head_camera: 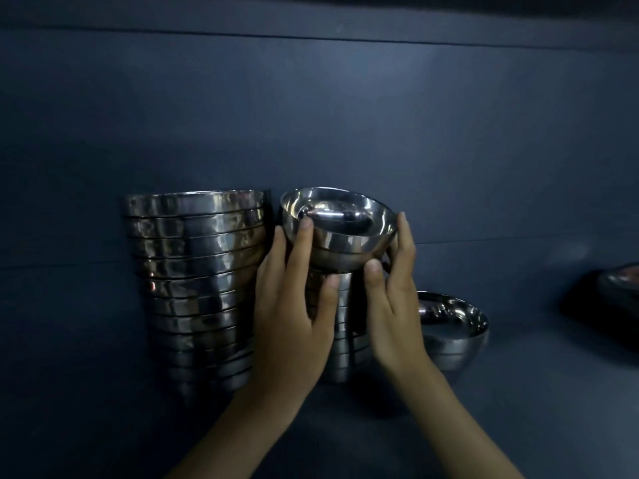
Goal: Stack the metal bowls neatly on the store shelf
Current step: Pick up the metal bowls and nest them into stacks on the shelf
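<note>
A shiny metal bowl sits tilted at the top of a narrow stack of bowls in the middle of the dark blue shelf. My left hand grips the bowl's left side, fingers on its rim and wall. My right hand holds its right side, thumb under the bowl. The two hands hide much of the narrow stack. A taller, wider stack of metal bowls stands just to the left, close to my left hand.
A single metal bowl stands upright on the shelf right of my right hand. A dark object lies at the far right edge. The blue back wall rises behind the stacks.
</note>
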The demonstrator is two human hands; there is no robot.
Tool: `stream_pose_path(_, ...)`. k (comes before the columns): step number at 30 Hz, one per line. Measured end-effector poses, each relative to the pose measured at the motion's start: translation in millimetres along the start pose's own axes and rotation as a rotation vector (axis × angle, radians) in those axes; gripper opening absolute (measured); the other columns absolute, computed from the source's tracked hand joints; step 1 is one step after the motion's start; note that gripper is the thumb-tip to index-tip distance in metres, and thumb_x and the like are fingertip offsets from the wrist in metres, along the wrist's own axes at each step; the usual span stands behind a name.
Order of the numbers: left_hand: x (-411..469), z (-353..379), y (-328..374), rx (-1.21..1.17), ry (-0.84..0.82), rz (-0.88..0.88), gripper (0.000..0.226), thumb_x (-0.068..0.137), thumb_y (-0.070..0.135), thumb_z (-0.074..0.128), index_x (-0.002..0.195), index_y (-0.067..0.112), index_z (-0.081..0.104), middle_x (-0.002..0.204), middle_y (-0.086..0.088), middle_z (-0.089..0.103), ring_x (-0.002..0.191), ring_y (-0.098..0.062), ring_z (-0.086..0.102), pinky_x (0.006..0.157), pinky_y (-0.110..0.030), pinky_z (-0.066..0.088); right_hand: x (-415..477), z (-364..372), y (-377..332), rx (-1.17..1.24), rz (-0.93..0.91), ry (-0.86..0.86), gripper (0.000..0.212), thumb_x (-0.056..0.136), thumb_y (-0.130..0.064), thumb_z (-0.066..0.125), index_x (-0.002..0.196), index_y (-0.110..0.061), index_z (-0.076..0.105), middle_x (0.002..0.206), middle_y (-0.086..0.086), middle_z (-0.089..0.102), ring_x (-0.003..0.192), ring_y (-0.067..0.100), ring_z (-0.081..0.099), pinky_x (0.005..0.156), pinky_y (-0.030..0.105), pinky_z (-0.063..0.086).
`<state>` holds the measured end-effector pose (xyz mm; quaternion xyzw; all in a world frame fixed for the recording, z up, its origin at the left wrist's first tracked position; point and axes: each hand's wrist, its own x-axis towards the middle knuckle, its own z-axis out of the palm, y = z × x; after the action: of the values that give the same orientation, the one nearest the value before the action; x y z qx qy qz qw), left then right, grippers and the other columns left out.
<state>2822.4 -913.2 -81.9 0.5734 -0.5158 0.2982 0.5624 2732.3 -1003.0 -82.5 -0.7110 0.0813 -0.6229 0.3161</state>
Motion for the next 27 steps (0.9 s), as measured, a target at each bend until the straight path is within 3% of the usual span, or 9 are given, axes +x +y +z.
stream_pose_path(5, -1.7, 0.6, -5.2, 0.064, -0.099, -0.027, 0.068, 0.094, 0.057, 0.040, 0.154, 0.042, 0.012, 0.162, -0.001, 0.025, 0.150, -0.010, 0.018, 0.117, -0.027, 0.018, 0.5, -3.7, 8.1, -0.055, 0.078, -0.028, 0.054, 0.101, -0.050, 0.036, 0.147, -0.061, 0.009, 0.155, -0.016, 0.039, 0.141, 0.003, 0.040, 0.115, 0.045, 0.037)
stream_pose_path(11, -11.1, 1.1, 1.6, 0.172, -0.129, -0.045, 0.073, 0.093, 0.054, 0.037, 0.155, 0.034, 0.006, 0.159, -0.011, 0.025, 0.148, -0.024, 0.023, 0.115, -0.036, 0.023, -3.3, -2.4, 8.6, -0.104, 0.135, -0.035, 0.055, 0.096, -0.053, 0.036, 0.147, -0.060, 0.015, 0.150, -0.012, 0.046, 0.137, 0.007, 0.045, 0.113, 0.045, 0.039)
stream_pose_path(15, -19.0, 0.2, 5.0, 0.255, -0.152, -0.018, 0.072, 0.093, 0.049, 0.040, 0.156, 0.023, 0.015, 0.153, -0.021, 0.029, 0.143, -0.031, 0.028, 0.107, -0.038, 0.032, -5.3, -4.5, 11.0, -0.129, 0.143, -0.033, 0.056, 0.095, -0.056, 0.035, 0.149, -0.054, 0.019, 0.150, -0.014, 0.046, 0.137, 0.009, 0.044, 0.112, 0.046, 0.039)
stream_pose_path(19, -23.4, 0.5, 4.3, 0.276, -0.171, -0.021, 0.072, 0.094, 0.049, 0.040, 0.156, 0.020, 0.016, 0.152, -0.021, 0.027, 0.143, -0.031, 0.027, 0.105, -0.035, 0.031, -9.8, -5.0, 10.8, -0.158, 0.128, -0.029, 0.054, 0.099, -0.055, 0.034, 0.150, -0.049, 0.020, 0.154, -0.017, 0.040, 0.142, 0.007, 0.038, 0.115, 0.045, 0.035)
stream_pose_path(23, -23.8, 0.1, 4.4, 0.278, -0.155, -0.010, 0.071, 0.092, 0.046, 0.044, 0.153, 0.015, 0.024, 0.148, -0.021, 0.031, 0.139, -0.031, 0.031, 0.105, -0.035, 0.032, -12.8, -4.5, 10.4, -0.178, 0.109, -0.010, 0.051, 0.103, -0.044, 0.037, 0.153, -0.040, 0.025, 0.155, -0.018, 0.037, 0.142, 0.002, 0.034, 0.117, 0.042, 0.033)
stream_pose_path(27, -25.6, -0.8, 3.0, 0.232, -0.134, -0.007, 0.066, 0.091, 0.042, 0.048, 0.148, 0.012, 0.030, 0.146, -0.018, 0.030, 0.133, -0.031, 0.038, 0.105, -0.034, 0.038, -16.1, -5.4, 10.5, -0.212, 0.086, -0.005, 0.051, 0.103, -0.036, 0.039, 0.153, -0.031, 0.030, 0.149, -0.011, 0.040, 0.139, 0.008, 0.039, 0.114, 0.039, 0.036)
